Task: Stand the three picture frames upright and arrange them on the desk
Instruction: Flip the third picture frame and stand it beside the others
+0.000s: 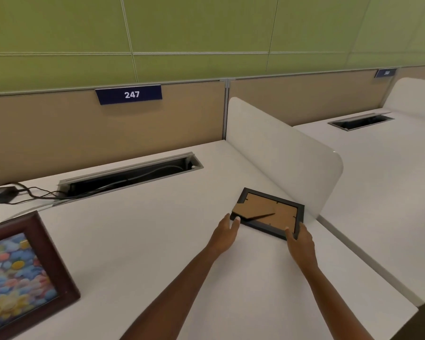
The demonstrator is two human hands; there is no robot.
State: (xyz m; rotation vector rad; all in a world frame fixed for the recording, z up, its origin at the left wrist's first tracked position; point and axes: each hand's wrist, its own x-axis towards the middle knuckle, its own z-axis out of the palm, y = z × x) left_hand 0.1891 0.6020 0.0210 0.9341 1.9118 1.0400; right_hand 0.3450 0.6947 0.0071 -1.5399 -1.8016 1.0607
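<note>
Your left hand [225, 233] touches the near-left corner of a black picture frame [268, 213], fingers loosely spread, while your right hand [301, 238] pinches its near-right corner, thumb on top. The frame lies face down on the white counter [157, 241] near the right edge, just beside the white divider [280, 153], cardboard back and folded stand up, its long axis running from far-left to near-right. A brown frame [27, 273] with a colourful picture already stands at the near-left edge; this one is left to stand, and no third frame is in view.
</note>
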